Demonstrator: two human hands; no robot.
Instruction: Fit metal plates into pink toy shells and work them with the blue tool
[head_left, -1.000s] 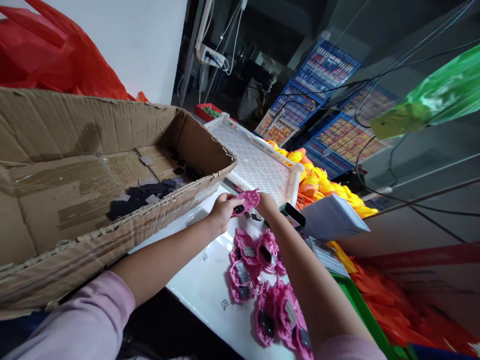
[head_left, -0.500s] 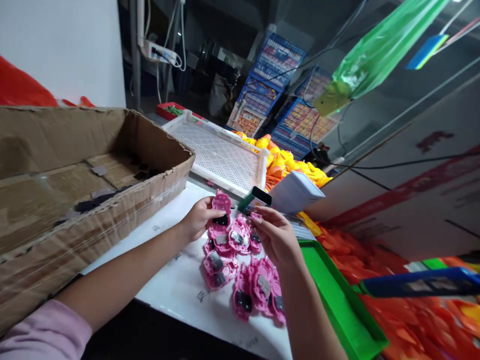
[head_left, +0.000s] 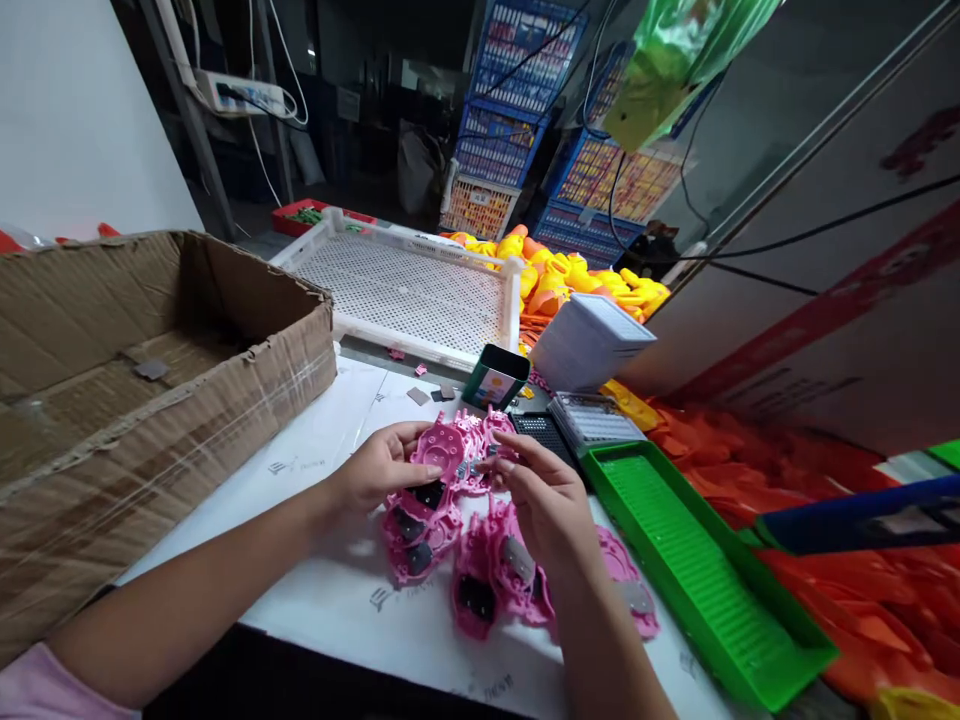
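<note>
My left hand [head_left: 379,468] grips a pink plastic shell [head_left: 439,452] by its left edge, holding it just above the white tabletop [head_left: 322,455]. My right hand [head_left: 541,495] is close on its right, fingers pinched together near the shell's edge; what they hold is too small to name. Below both hands lies a heap of pink shells [head_left: 480,560] with small dark and grey squares set in them.
A big cardboard box [head_left: 135,370] with grey squares inside fills the left. Behind stands a white perforated tray [head_left: 405,290], a small dark green tin [head_left: 493,376] and a white paper stack [head_left: 585,340]. A green tray [head_left: 697,560] lies right, beside orange and yellow parts.
The camera has swung right and down. My hands have come lower and nearer with the pink shell, and my right hand has drawn back from the shell into a pinch.
</note>
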